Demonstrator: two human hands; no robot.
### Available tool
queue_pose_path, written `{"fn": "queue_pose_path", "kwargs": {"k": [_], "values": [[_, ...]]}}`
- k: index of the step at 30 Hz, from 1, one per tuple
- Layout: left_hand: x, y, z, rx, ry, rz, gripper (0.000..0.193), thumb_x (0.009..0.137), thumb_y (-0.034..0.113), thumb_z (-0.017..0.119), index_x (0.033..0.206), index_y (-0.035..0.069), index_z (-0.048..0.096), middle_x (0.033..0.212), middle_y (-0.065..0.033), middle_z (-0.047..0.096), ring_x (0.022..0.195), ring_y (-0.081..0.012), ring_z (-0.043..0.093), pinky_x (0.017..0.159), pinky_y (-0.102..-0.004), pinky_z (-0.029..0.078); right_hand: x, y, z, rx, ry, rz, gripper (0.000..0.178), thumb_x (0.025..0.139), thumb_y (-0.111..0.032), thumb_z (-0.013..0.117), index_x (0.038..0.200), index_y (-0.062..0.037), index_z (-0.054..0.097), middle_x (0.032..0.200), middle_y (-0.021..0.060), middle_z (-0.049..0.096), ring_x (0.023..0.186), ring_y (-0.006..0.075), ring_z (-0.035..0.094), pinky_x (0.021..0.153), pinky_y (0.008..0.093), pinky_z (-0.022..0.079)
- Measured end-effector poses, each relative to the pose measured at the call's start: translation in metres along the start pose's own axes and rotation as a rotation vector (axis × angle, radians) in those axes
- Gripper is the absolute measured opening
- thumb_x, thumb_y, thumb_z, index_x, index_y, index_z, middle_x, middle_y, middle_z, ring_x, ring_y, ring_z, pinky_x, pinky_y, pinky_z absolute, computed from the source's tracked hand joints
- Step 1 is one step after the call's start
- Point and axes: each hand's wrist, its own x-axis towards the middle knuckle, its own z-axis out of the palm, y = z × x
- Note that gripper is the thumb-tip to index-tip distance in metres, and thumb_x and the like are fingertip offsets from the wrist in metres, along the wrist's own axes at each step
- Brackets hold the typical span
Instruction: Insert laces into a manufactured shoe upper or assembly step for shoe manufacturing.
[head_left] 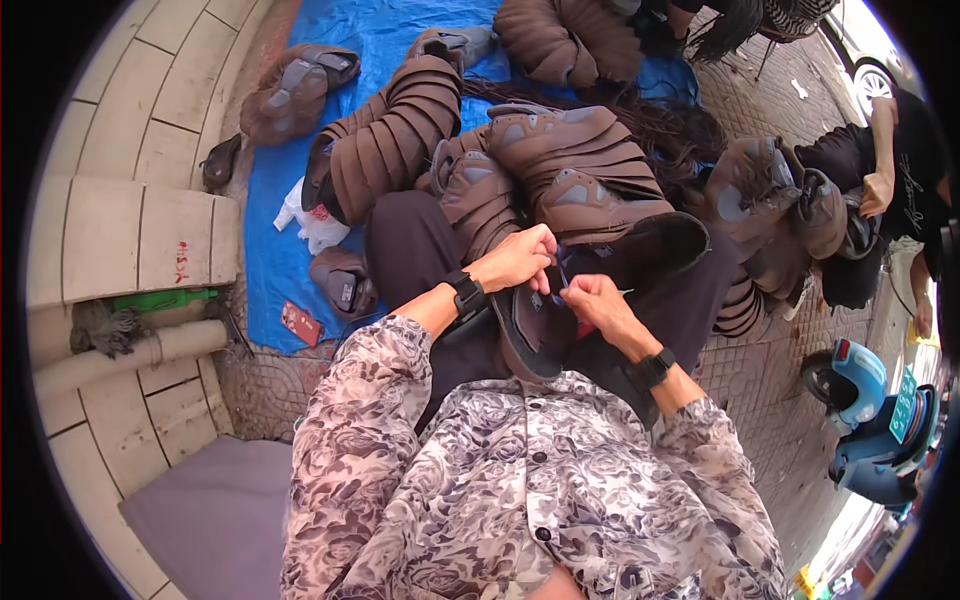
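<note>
Seated by a blue plastic tarpaulin [272, 215], a person in a floral-patterned grey-and-white shirt [450, 470] brings the left hand [515, 262] and right hand [605, 308] near each other, fingers curled in at a thin bluish strand [561, 268], though whether either grips it cannot be told. The dark brown, curved shoe upper [537, 345] lies in the lap beneath them, before nested stacks of brown shoe uppers [395, 150].

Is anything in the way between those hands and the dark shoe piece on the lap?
Nothing visible: the left hand is at the far end of the shoe piece, the right hand close beside it.
</note>
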Motion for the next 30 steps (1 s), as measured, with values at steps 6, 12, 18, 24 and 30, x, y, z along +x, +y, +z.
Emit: {"fn": "queue_pose_path", "kwargs": {"k": [6, 12, 18, 24, 30], "values": [[-0.001, 0.001, 0.001, -0.016, 0.011, 0.021, 0.014, 0.083, -0.004, 0.043, 0.097, -0.002, 0.043, 0.081, -0.0107, 0.057, 0.061, -0.0171, 0.063, 0.052, -0.0244, 0.048, -0.04, -0.017, 0.003, -0.178, 0.019, -0.042, 0.024, 0.078, -0.017, 0.055, 0.059, -0.0038, 0.05, 0.051, -0.0018, 0.047, 0.045, 0.0048, 0.042, 0.041, 0.0219, 0.032], [0.002, -0.001, 0.006, 0.018, 0.056, -0.011, 0.01, 0.082, -0.004, 0.046, 0.091, -0.002, 0.05, 0.072, -0.0084, 0.058, 0.06, -0.0151, 0.062, 0.052, -0.0236, 0.047, -0.049, -0.018, 0.013, -0.078, 0.019, -0.06, 0.024, 0.077, -0.013, 0.056, 0.058, -0.0015, 0.047, 0.051, -0.0037, 0.041, 0.049, 0.0036, 0.036, 0.044, 0.0243, 0.027], [0.003, -0.001, 0.014, 0.009, 0.168, -0.051, 0.005, 0.081, 0.001, 0.057, 0.083, -0.001, 0.053, 0.066, -0.0055, 0.059, 0.056, -0.0115, 0.059, 0.05, -0.0224, 0.046, -0.055, -0.015, 0.018, -0.167, 0.055, -0.124, 0.025, 0.077, -0.014, 0.056, 0.059, -0.0002, 0.045, 0.05, -0.0025, 0.038, 0.05, 0.0045, 0.034, 0.044, 0.026, 0.027], [0.001, -0.001, 0.015, 0.015, 0.164, -0.056, 0.006, 0.079, -0.001, 0.058, 0.081, -0.001, 0.053, 0.066, -0.0063, 0.059, 0.054, -0.0118, 0.059, 0.048, -0.0226, 0.046, -0.058, -0.006, 0.024, -0.159, 0.027, -0.161, 0.024, 0.076, -0.013, 0.056, 0.061, 0.0019, 0.045, 0.048, 0.001, 0.039, 0.049, 0.0063, 0.036, 0.043, 0.0285, 0.031], [0.004, -0.001, 0.018, 0.044, 0.176, -0.105, 0.007, 0.079, -0.001, 0.059, 0.08, -0.001, 0.053, 0.064, -0.0071, 0.059, 0.054, -0.0124, 0.059, 0.049, -0.0235, 0.047, -0.067, -0.005, 0.03, -0.231, -0.033, -0.232, 0.022, 0.076, -0.012, 0.056, 0.062, 0.0029, 0.046, 0.047, 0.0081, 0.037, 0.048, 0.0072, 0.036, 0.043, 0.0306, 0.033]]}}
